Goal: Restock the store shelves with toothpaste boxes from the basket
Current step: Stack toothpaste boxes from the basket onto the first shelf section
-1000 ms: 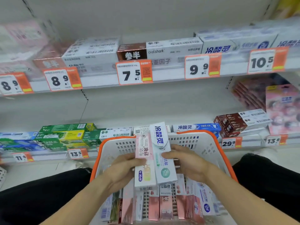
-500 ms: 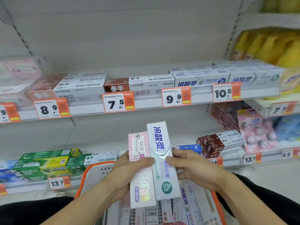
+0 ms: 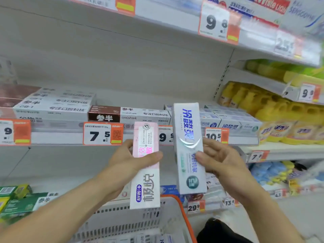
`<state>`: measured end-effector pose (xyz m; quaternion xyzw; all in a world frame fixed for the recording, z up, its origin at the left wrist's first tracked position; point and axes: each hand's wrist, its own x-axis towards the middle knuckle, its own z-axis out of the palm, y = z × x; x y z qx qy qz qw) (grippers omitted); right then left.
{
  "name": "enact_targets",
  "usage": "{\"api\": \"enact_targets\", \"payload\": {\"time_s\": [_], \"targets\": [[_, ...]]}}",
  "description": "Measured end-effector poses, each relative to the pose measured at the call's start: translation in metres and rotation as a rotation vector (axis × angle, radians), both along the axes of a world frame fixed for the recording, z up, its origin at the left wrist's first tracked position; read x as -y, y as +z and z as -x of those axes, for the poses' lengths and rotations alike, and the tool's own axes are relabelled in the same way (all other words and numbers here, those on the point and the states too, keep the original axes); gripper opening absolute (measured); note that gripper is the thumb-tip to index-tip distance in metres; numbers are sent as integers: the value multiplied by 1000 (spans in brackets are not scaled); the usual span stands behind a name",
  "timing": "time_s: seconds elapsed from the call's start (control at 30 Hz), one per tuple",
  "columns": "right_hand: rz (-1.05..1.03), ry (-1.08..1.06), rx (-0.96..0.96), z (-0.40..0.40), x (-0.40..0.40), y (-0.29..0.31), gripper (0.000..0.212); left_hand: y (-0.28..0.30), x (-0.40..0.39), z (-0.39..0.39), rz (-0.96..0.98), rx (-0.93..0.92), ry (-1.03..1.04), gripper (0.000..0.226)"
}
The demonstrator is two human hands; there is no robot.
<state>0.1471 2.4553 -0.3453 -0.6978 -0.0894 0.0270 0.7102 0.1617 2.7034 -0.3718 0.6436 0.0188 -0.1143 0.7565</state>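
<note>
Step in hand: carrying two boxes from the basket (image 3: 182, 207) up to the shelf (image 3: 57, 137). The left hand (image 3: 129, 160) grips the pink box (image 3: 146, 165), thumb across its front, fingers behind. The right hand (image 3: 220, 160) holds the white box (image 3: 189, 148), thumb on its front, the fingers loosely curled beside it. Both boxes are above the basket, in front of the shelf edge, slightly apart. Each stands nearly upright, long axis vertical. The matching white stock (image 3: 233, 123) lies flat on the shelf; the next move probably calls for turning the white box level and setting it there.
</note>
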Motion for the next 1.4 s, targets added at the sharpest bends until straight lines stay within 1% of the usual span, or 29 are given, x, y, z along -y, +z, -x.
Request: {"api": "enact_targets", "payload": {"time_s": [0.07, 0.1, 0.2, 0.23, 0.3, 0.43, 0.53, 0.6, 0.67, 0.73, 0.87, 0.97, 1.1, 1.2, 1.3, 1.4], "targets": [[125, -43, 67, -19, 11, 28, 81, 2, 5, -9, 14, 24, 13, 81], [198, -74, 113, -29, 15, 41, 77, 3, 8, -13, 14, 37, 17, 82], [532, -215, 325, -67, 29, 79, 50, 4, 15, -22, -22, 95, 28, 79], [646, -237, 388, -82, 35, 91, 45, 4, 17, -25, -34, 110, 29, 79], [828, -224, 460, -112, 48, 113, 44, 3, 18, -30, -39, 131, 27, 80], [1235, -304, 480, -169, 66, 137, 49, 2, 19, -43, -20, 145, 66, 72], [1417, -333, 413, -214, 84, 136, 48, 0, 24, -51, -20, 160, 94, 73], [1521, -352, 379, -239, 98, 131, 48, -1, 28, -56, -26, 168, 91, 68], [1569, -344, 320, -259, 110, 123, 47, -3, 31, -61, -41, 189, 90, 61], [1613, -303, 240, -273, 119, 115, 47, -5, 34, -66, -52, 208, 87, 61], [1803, -192, 80, -294, 136, 99, 58, -8, 37, -72, -55, 217, 79, 67], [1886, -127, -44, -303, 144, 92, 61, -10, 38, -77, -62, 219, 76, 58], [1894, -83, -101, -311, 146, 90, 49, -11, 40, -82, -70, 218, 74, 53], [1901, -90, -106, -312, 151, 86, 55, -9, 40, -79, -53, 215, 71, 55], [1859, -146, -104, -298, 146, 85, 54, -7, 39, -75, -50, 219, 71, 60], [1795, -182, -129, -287, 143, 82, 42, -5, 36, -70, -44, 217, 71, 64]]}}
